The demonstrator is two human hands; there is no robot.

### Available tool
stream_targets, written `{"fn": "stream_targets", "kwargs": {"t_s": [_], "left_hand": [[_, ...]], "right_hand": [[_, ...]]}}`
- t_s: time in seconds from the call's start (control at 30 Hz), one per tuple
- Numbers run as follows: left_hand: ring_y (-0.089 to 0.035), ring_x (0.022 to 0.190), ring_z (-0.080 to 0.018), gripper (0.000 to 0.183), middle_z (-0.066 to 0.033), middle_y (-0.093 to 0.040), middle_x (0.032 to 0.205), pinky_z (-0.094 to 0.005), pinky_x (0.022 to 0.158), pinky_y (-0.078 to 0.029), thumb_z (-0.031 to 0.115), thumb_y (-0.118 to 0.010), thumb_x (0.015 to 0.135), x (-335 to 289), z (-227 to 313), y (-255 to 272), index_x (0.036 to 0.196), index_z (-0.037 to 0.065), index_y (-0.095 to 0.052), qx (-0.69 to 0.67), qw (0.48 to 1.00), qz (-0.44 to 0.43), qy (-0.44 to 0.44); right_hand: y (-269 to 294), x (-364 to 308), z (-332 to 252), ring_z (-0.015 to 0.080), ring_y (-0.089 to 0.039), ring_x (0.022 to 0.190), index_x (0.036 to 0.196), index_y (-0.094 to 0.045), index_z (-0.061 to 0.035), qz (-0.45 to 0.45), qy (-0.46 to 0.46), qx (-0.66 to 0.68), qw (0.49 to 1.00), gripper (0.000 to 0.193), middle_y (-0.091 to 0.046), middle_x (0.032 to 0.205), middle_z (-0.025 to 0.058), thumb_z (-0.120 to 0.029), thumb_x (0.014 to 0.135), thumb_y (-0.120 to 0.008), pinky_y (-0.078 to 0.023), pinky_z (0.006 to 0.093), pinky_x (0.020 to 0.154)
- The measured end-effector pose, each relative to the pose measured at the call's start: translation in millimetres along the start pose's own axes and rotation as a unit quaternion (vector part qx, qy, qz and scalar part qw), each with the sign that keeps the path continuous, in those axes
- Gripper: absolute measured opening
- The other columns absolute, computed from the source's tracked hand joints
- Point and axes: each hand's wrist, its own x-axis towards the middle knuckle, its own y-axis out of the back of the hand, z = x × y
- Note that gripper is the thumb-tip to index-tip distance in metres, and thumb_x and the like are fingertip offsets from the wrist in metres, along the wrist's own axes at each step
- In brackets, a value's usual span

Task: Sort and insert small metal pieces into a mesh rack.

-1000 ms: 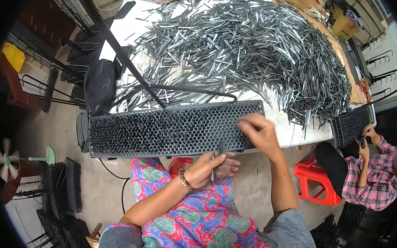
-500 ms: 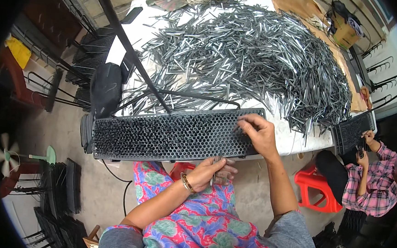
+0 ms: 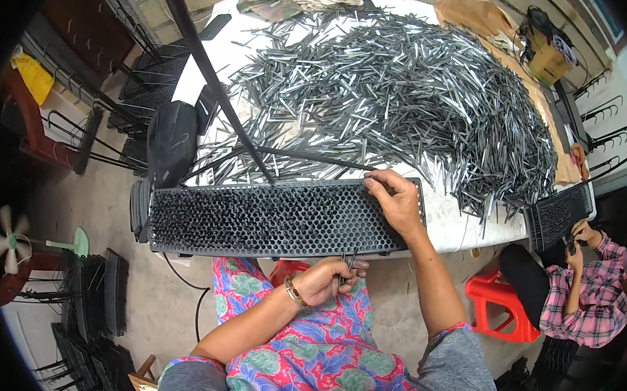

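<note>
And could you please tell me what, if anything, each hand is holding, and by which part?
The left hand grips dark strips below their upper ends, which stick out. Whether the right hand, at the perforated panel, holds anything cannot be told.

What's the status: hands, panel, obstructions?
Left hand holding thin dark strips. Right hand over perforated panel, right end. Dark pole meets panel's far edge, clear of hands.

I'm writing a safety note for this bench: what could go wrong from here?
The left hand holds a few thin dark pieces beside the near edge of the perforated panel, so one might slip and drop. Loose strips trail toward the front edge of the white table; a bump could perhaps knock some off.
</note>
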Motion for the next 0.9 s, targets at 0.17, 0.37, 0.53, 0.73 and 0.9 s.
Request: {"fn": "stream_targets", "kwargs": {"t_s": [0.17, 0.37, 0.53, 0.73, 0.9], "left_hand": [[-0.054, 0.081, -0.0139, 0.029, -0.0092, -0.057, 0.102, -0.0299, 0.072, -0.048, 0.003, -0.043, 0.089, 3.0, -3.3, 11.5, 0.115, -0.006, -0.054, -0.026, 0.999, -0.043, -0.007], [-0.059, 0.094, -0.0176, 0.026, -0.0084, -0.059, 0.103, -0.0312, 0.082, -0.051, 0.014, -0.044, 0.097, -2.0, 3.6, -5.2, 0.113, -0.002, -0.056, -0.024, 0.999, -0.022, 0.022], [-0.060, 0.092, -0.0175, 0.023, -0.0079, -0.060, 0.101, -0.0303, 0.082, -0.051, 0.013, -0.048, 0.096, 5.0, -4.2, 5.6, 0.112, -0.001, -0.057, -0.009, 0.999, -0.037, 0.001], [-0.060, 0.091, -0.0176, 0.023, -0.0077, -0.060, 0.098, -0.0295, 0.080, -0.051, 0.014, -0.051, 0.095, 9.3, -8.0, 11.4, 0.112, -0.001, -0.057, -0.013, 0.999, -0.037, 0.003], [-0.060, 0.089, -0.0175, 0.023, -0.0086, -0.060, 0.097, -0.0296, 0.080, -0.051, 0.015, -0.050, 0.096, 2.1, -2.1, 1.0, 0.112, 0.000, -0.056, -0.018, 0.999, -0.018, 0.024]], "right_hand": [[2.3, 1.3, -15.1, 0.0156, -0.062, 0.076, 0.092, -0.067, 0.0035, 0.002, 0.071, -0.046, 0.996, 0.013, -0.068, 0.086, 0.0105, -0.006, 0.083, -0.065, -0.048, 0.0266, 0.069], [5.7, 1.3, -12.8, 0.0210, -0.065, 0.080, 0.092, -0.067, 0.0025, -0.006, 0.085, -0.065, 0.994, 0.015, -0.068, 0.089, 0.0126, -0.008, 0.082, -0.067, -0.049, 0.0291, 0.072], [2.9, 0.5, -10.4, 0.0171, -0.063, 0.076, 0.092, -0.067, 0.0037, 0.009, 0.089, -0.063, 0.994, 0.013, -0.068, 0.086, 0.0111, -0.005, 0.083, -0.065, -0.048, 0.0272, 0.069], [2.7, -2.3, -1.3, 0.0123, -0.060, 0.069, 0.094, -0.067, 0.0044, 0.005, 0.042, -0.022, 0.999, 0.014, -0.067, 0.085, 0.0091, -0.005, 0.084, -0.065, -0.048, 0.0242, 0.063], [-2.2, -8.9, -10.0, 0.0178, -0.064, 0.079, 0.097, -0.067, 0.0025, -0.021, -0.062, 0.018, 0.998, 0.019, -0.068, 0.093, 0.0122, -0.010, 0.083, -0.067, -0.050, 0.0296, 0.072]]}}
